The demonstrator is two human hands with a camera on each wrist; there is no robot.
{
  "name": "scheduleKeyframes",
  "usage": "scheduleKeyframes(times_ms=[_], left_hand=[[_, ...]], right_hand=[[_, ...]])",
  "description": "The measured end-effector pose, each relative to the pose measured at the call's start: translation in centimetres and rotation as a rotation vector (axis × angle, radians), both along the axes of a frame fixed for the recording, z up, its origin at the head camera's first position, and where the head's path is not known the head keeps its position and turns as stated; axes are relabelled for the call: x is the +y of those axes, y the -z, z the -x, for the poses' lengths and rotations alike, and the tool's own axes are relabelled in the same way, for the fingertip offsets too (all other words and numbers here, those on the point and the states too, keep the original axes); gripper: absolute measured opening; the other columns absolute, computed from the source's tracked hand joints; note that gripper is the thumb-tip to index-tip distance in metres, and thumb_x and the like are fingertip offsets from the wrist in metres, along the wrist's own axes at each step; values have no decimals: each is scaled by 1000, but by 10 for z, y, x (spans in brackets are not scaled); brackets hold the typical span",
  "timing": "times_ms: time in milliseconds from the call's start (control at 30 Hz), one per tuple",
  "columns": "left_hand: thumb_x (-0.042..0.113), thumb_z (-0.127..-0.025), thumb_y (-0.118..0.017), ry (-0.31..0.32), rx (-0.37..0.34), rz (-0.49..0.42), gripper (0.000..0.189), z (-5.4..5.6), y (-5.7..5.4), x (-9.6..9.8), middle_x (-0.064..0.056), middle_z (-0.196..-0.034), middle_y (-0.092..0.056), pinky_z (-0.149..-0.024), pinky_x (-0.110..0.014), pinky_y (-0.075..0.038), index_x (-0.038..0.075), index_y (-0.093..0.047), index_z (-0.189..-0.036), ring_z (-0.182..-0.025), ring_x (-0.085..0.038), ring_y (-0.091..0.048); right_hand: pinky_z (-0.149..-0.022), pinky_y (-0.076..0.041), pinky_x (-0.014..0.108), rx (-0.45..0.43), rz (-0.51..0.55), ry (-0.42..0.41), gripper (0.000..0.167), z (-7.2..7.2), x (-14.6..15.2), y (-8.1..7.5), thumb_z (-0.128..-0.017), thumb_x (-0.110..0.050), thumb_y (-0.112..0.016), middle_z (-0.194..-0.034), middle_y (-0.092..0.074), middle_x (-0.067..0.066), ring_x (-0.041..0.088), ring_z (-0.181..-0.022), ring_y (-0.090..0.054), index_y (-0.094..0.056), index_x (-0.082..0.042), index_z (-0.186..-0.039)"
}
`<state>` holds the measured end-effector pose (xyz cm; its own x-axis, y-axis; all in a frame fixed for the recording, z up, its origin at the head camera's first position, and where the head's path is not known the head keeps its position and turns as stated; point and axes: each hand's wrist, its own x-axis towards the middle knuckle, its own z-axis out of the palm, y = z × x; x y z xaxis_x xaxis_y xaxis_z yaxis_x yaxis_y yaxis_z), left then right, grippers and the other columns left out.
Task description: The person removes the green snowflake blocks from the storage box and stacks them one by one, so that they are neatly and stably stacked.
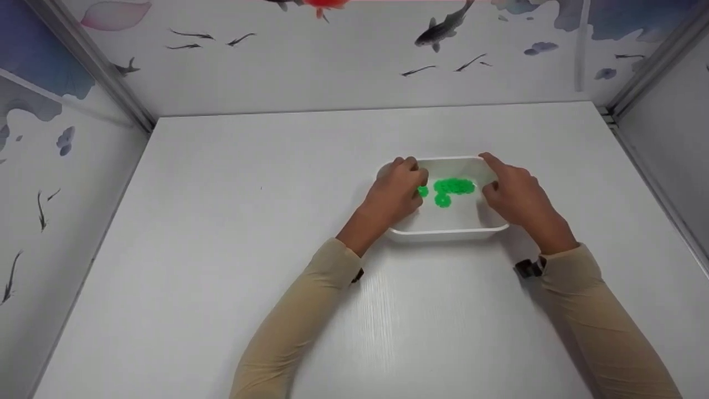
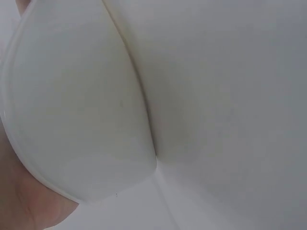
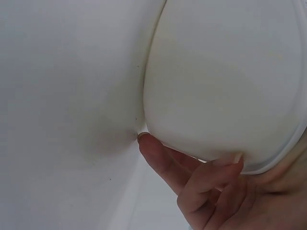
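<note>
A shallow white plastic box (image 1: 448,232) stands on the table, right of its middle. My left hand (image 1: 396,188) reaches over the box's left end with bent fingers. Between its thumb and fingertips shows a small green disc (image 1: 423,191), mostly covered by the hand. My right hand (image 1: 518,194) grips the right end, thumb on the inner side. In the right wrist view its fingers (image 3: 165,163) curl against the outer wall of the box. Inside lie several green discs with bumpy edges (image 1: 454,186), bunched in a row, and one disc (image 1: 442,200) just in front of them.
The white table top (image 1: 221,249) extends around the box. A back panel (image 1: 332,72) printed with fish and side panels enclose the table. Dark wrist devices (image 1: 529,269) sit by the beige sleeves (image 1: 573,271).
</note>
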<state>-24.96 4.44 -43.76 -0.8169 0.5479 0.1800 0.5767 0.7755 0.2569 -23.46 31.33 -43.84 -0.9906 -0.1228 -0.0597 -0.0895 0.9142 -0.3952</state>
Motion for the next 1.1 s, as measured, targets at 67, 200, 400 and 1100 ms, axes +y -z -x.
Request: scheduleKeyframes(times_ms=[67, 200, 400, 1100], left_hand=[[12, -102, -70, 26, 8, -55, 19, -1, 0, -3, -5, -122, -69, -103, -32, -55, 14, -77, -120, -114, -22, -63], [11, -102, -70, 83, 6, -172, 19, -2, 1, -9, -6, -125, -67, -102, -30, -55, 13, -76, -120, -117, -22, -62], [11, -102, -69, 137, -17, -281, 19, -6, -1, -23, -7, -128, -66, -100, -23, -56, 10, -75, -120, -121, -21, -61], [8, -101, -70, 81, 12, -489, 21, -20, -6, -86, -7, -127, -68, -108, -29, -57, 11, -76, -120, -124, -20, -65]], right_hand=[[-82, -49, 52, -11, 7, 1, 67, 0, 0, 0, -105, -11, -51, -138, -64, 30, 38, -99, -56, -33, -15, -170], [-82, -50, 53, -20, 11, 0, 68, 0, 0, -1, -105, -11, -50, -139, -63, 30, 38, -100, -57, -32, -15, -170], [-80, -49, 52, -16, 16, -7, 67, -1, 1, -1, -105, -11, -49, -134, -65, 30, 38, -98, -57, -32, -14, -169], [-70, -50, 45, -60, -2, -16, 66, 2, 3, -7, -106, -15, -48, -127, -68, 28, 35, -90, -59, -31, -12, -169]])
